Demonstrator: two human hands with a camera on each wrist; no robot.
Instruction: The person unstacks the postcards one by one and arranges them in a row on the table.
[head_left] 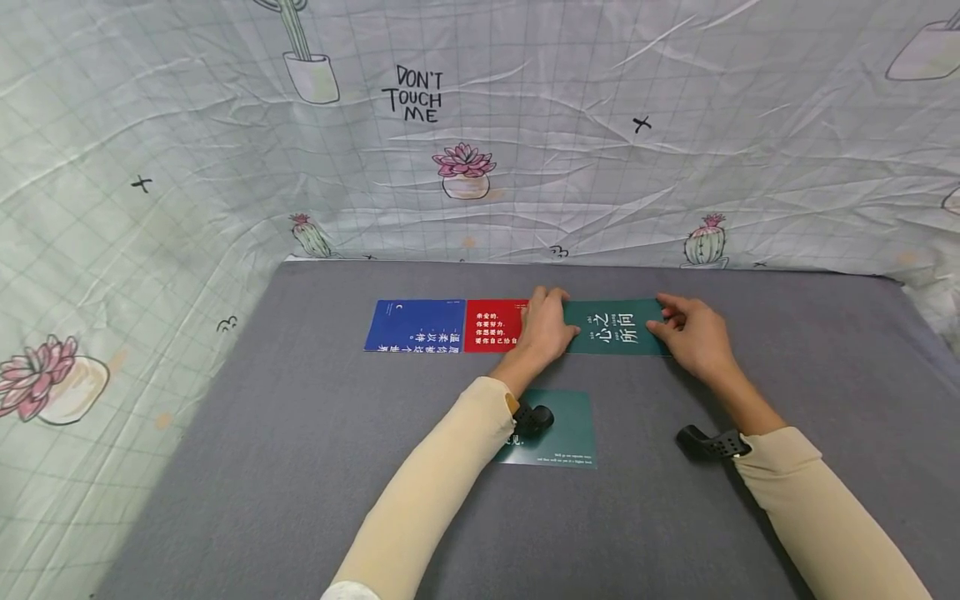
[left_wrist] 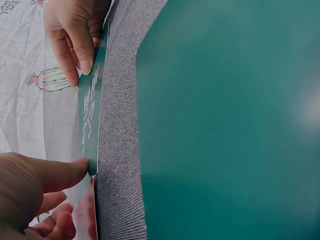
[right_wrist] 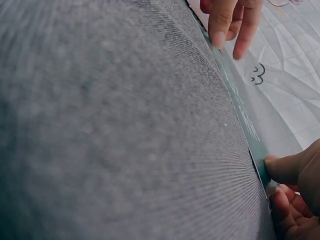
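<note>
On the grey table, a green card with white lettering lies at the right end of a row. My left hand reaches over the seam between it and the red card. In the left wrist view the thumb touches the green card's left end, with the other fingers bent apart from it. My right hand holds the green card's right end, thumb on its face and fingers at the edge. A blue card lies left of the red one.
A second green card lies nearer, partly under the left forearm, and fills much of the left wrist view. Behind the table hangs a white cloth printed with cacti. Each wrist wears a black camera.
</note>
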